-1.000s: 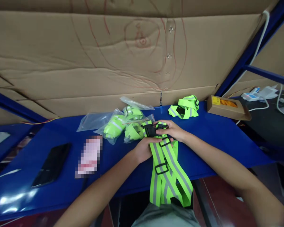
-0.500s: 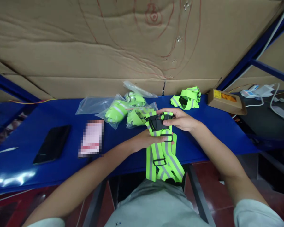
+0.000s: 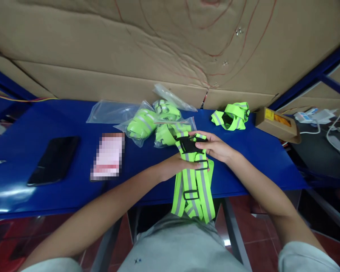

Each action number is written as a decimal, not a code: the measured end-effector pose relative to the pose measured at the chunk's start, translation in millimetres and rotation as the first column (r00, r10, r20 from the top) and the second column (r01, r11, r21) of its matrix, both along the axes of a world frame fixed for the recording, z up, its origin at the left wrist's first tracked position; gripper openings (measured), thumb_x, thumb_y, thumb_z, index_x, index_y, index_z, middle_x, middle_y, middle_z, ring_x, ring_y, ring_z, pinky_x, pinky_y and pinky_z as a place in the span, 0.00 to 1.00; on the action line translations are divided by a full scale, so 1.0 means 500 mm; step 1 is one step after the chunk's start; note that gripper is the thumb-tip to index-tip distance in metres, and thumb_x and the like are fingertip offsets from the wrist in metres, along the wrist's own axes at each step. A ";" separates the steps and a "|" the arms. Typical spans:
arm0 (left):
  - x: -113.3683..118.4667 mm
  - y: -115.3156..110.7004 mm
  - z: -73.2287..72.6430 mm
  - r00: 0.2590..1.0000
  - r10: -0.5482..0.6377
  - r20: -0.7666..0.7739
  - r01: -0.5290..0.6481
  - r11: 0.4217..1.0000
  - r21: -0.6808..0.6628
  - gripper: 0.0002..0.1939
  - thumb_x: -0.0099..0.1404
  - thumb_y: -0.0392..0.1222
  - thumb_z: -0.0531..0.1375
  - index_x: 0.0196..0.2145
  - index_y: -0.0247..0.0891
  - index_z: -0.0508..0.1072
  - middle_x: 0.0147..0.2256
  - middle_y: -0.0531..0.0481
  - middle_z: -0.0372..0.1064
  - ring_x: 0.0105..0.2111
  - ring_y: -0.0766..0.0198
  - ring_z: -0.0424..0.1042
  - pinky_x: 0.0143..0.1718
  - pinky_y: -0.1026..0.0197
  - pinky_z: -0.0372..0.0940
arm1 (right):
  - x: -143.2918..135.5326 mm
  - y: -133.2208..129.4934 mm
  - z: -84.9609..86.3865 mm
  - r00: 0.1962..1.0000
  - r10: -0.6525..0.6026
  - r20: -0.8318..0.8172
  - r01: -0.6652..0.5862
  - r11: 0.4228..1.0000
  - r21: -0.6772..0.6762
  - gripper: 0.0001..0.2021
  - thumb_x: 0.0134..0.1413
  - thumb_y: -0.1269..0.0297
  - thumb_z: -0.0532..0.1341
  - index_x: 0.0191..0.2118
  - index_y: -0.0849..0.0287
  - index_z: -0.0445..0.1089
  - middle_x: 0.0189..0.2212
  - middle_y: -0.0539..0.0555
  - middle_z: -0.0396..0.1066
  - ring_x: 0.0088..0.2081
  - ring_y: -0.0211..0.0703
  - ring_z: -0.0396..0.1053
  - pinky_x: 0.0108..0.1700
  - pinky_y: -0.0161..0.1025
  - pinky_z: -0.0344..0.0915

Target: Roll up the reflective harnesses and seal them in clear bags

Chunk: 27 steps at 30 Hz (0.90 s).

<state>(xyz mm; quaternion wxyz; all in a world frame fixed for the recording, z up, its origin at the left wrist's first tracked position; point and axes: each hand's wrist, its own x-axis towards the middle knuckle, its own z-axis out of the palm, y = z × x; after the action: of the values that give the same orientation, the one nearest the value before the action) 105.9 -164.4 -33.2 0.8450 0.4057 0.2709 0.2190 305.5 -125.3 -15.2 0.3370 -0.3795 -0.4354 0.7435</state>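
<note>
A lime-yellow reflective harness (image 3: 189, 181) with grey stripes and black slider buckles hangs from both my hands, its straps dangling past the table's front edge. My left hand (image 3: 174, 166) grips the folded straps from the left, thumb across them just under the black buckle (image 3: 189, 145). From the right, my right hand (image 3: 215, 147) pinches that buckle, with the thumb in front and the fingers partly hidden behind. Just beyond, bagged reflective straps (image 3: 141, 124) lie in clear plastic. A loose bundle of reflective straps (image 3: 234, 115) rests farther right.
On the blue table (image 3: 147, 185) lie a black phone (image 3: 55, 160), a blurred pink-white item (image 3: 108, 156) and a flat clear bag (image 3: 110, 112). An open cardboard box (image 3: 277, 122) stands at right near white cables. A cardboard wall (image 3: 102, 49) rises behind.
The camera view has shifted slightly. Both hands keep their hold on the harness, and its hanging straps have swung a little and lie closer together.
</note>
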 end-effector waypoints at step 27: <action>-0.009 -0.003 -0.026 1.000 0.010 0.001 -0.010 0.971 -0.239 0.29 0.58 0.47 0.75 0.57 0.46 0.80 0.56 0.49 0.79 0.62 0.44 0.73 0.66 0.47 0.64 | 0.003 -0.007 -0.038 0.999 0.014 0.033 -0.007 0.979 -0.206 0.26 0.33 0.64 0.83 0.44 0.56 0.82 0.36 0.49 0.81 0.35 0.38 0.77 0.46 0.38 0.74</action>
<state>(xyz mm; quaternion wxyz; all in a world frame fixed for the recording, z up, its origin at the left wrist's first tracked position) 101.2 -165.8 -46.4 0.8869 0.2996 0.2962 0.1896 307.1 -129.0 -34.3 0.2847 -0.4226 -0.3639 0.7797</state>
